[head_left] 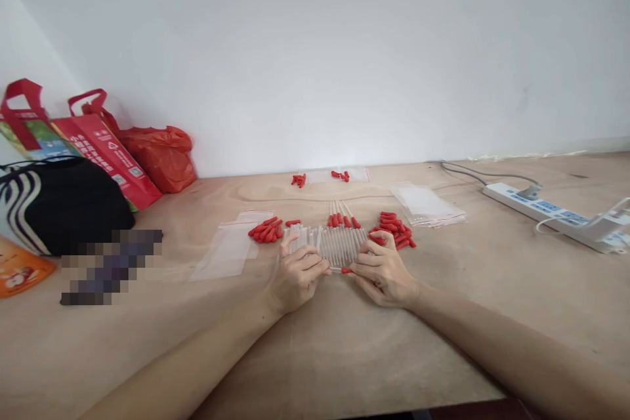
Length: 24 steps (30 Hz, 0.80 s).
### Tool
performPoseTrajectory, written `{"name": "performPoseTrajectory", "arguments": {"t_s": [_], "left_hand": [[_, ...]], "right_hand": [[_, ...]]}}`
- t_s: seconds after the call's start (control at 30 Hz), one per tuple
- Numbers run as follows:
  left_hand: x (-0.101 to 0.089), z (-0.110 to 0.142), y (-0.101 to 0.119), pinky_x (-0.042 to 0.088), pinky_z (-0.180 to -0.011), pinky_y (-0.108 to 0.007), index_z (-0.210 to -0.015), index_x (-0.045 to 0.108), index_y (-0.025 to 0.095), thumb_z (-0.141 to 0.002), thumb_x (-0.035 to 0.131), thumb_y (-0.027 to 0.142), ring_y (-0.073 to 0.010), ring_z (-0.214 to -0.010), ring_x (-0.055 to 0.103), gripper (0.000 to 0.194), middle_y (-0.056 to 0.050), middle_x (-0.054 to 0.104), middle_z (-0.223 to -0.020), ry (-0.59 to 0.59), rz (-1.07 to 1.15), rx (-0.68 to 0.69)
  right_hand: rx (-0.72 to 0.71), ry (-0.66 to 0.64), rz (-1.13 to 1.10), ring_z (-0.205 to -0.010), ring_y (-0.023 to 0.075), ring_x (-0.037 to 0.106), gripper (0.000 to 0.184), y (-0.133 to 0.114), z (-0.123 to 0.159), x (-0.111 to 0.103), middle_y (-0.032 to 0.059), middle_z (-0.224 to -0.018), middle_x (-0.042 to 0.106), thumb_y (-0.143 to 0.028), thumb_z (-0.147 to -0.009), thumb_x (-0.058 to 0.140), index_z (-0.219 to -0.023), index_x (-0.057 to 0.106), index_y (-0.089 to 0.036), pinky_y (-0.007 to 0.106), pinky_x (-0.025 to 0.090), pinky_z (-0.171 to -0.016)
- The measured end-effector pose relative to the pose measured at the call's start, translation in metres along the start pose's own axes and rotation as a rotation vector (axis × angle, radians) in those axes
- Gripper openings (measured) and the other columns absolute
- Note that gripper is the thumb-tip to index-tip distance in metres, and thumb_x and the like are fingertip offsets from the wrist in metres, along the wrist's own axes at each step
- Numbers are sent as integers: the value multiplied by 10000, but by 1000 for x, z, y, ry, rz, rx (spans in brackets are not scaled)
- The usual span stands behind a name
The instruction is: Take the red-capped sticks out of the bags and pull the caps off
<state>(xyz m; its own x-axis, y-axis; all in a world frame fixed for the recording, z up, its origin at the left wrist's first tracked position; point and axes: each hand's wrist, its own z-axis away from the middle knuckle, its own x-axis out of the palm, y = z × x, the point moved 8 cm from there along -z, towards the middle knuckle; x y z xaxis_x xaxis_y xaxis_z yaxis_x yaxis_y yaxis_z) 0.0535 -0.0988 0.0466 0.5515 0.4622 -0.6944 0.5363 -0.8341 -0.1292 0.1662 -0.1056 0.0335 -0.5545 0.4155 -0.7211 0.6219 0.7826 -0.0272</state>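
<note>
A row of clear glass tubes lies side by side on the wooden table. My left hand rests on the row's left end with fingers curled over the tubes. My right hand presses the row's right end, fingers bent; a small red rubber cap lies at its fingertips. Piles of red caps lie to the left and right of the tubes. A few tubes with red caps lie just behind the row.
Clear zip bags lie at left and back right. A white power strip with cables sits at right. Red bags and a black bag stand at left against the wall. More caps lie near the wall.
</note>
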Motion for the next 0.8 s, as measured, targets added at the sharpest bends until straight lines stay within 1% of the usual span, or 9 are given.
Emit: {"name": "performPoseTrajectory", "arguments": {"t_s": [0.1,0.23,0.3,0.37,0.43,0.5,0.6,0.7,0.8], "left_hand": [[-4,4,-11,311,-794,-351,-709,584,186,-850,441,167,-115,-646,559,202,38,615,-602,21,-38,-66],[3,11,-30,351,-630,-287,-792,603,172,-863,430,211,-125,-613,528,191,-8,610,-671,-9,-78,-179],[10,13,-36,386,-621,-276,-912,600,148,-875,373,187,-134,-640,521,233,-46,590,-745,-25,-79,-210],[14,13,-39,426,-647,-280,-1051,557,111,-867,336,148,-138,-660,508,290,-80,556,-818,-20,-77,-232],[17,10,-40,452,-675,-285,-1134,506,96,-852,324,116,-139,-690,506,336,-97,524,-870,-2,-63,-240],[16,6,-41,463,-693,-280,-1148,497,116,-849,330,107,-139,-723,517,342,-86,510,-870,26,-42,-242],[15,1,-42,470,-710,-273,-1094,530,170,-858,363,123,-142,-759,543,293,-54,533,-827,72,-24,-238],[16,-2,-38,472,-723,-285,-1076,530,175,-855,393,119,-155,-771,571,267,-49,587,-825,87,-75,-179],[21,-2,-32,479,-691,-290,-1142,476,133,-849,395,100,-165,-724,588,306,-54,619,-784,59,-111,-116]], "right_hand": [[62,32,10,-666,124,454,208,11,4,-8,-14,-562,534,-238,-808,447,-674,596,-185,389,235,-838],[271,127,10,-660,120,496,205,45,13,-20,3,-665,591,-280,-845,429,-806,608,-190,351,283,-792],[365,158,0,-707,135,523,239,61,17,-24,23,-718,601,-301,-862,391,-891,603,-193,331,310,-759],[437,160,-6,-798,158,536,284,74,18,-26,44,-783,605,-300,-873,339,-968,587,-199,322,325,-739],[501,156,4,-848,169,536,306,86,19,-31,49,-833,607,-289,-872,308,-1011,569,-212,326,327,-740],[586,188,31,-805,168,545,280,100,23,-41,38,-825,611,-309,-846,351,-1010,556,-212,337,327,-753],[744,248,59,-725,166,551,247,122,34,-56,24,-770,620,-373,-770,460,-913,558,-196,340,343,-747],[841,202,32,-733,172,560,234,139,43,-58,18,-749,636,-416,-725,497,-801,573,-208,323,356,-728],[882,143,25,-745,175,566,255,149,49,-53,13,-768,648,-447,-706,508,-791,593,-222,328,349,-749]]}}
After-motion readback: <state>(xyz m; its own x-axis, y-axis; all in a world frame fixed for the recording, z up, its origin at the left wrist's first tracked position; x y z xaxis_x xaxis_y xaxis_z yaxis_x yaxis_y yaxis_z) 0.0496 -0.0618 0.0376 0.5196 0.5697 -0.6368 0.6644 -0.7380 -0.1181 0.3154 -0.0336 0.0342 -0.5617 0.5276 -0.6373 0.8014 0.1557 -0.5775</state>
